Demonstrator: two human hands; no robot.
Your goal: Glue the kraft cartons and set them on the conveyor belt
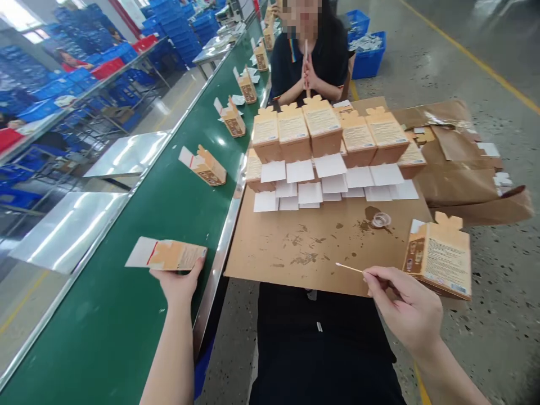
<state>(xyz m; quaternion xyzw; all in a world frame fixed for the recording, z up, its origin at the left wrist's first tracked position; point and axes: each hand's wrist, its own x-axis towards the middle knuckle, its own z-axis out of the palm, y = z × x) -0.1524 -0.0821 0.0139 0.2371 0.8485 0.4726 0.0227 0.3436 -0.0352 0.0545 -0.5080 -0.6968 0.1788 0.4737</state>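
My left hand (179,284) is closed around the lower side of a small tan carton (185,256) over the green belt. The carton's white flap points to the left. Between the thumb and fingers of my right hand (405,304) is a thin cotton swab (349,267), its white tip out over the cardboard sheet (261,247). Wet spots mark that cardboard, and a small clear round dish (381,220) sits on a dark damp patch. Just beyond my right hand stands another tan carton (447,256), with its top flaps raised.
Stacked tan cartons (323,124) with white flaps hanging forward fill the back of the cardboard. Several more cartons (210,166) stand along the green conveyor belt (126,253). A person (307,62) sits behind the stack, palms together. Brown wrapping (459,169) lies at right.
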